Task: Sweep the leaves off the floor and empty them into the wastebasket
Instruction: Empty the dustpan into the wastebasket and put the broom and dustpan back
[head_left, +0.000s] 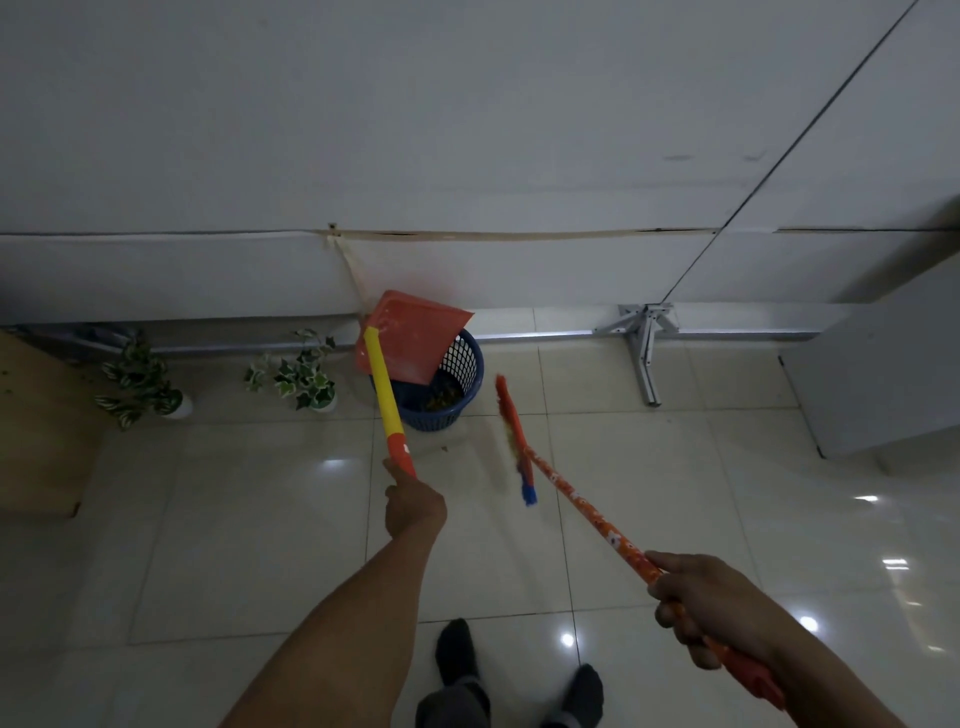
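My left hand (413, 506) grips the yellow-and-red handle of a red dustpan (413, 340), which is raised and tilted over the blue mesh wastebasket (462, 374) by the wall. Brown leaves (441, 399) lie at the bottom of the basket. Clasped in my right hand (711, 603) is the orange patterned broom (566, 491), whose bristle head hangs just right of the basket, slightly off the floor. One small leaf (443, 448) lies on the tile in front of the basket.
Two small potted plants (143, 387) (301, 376) stand against the wall to the left of the basket. A wooden cabinet (36, 421) is at far left, a metal bracket leg (644, 348) and a grey cabinet (872, 379) at right. My feet (519, 675) are below.
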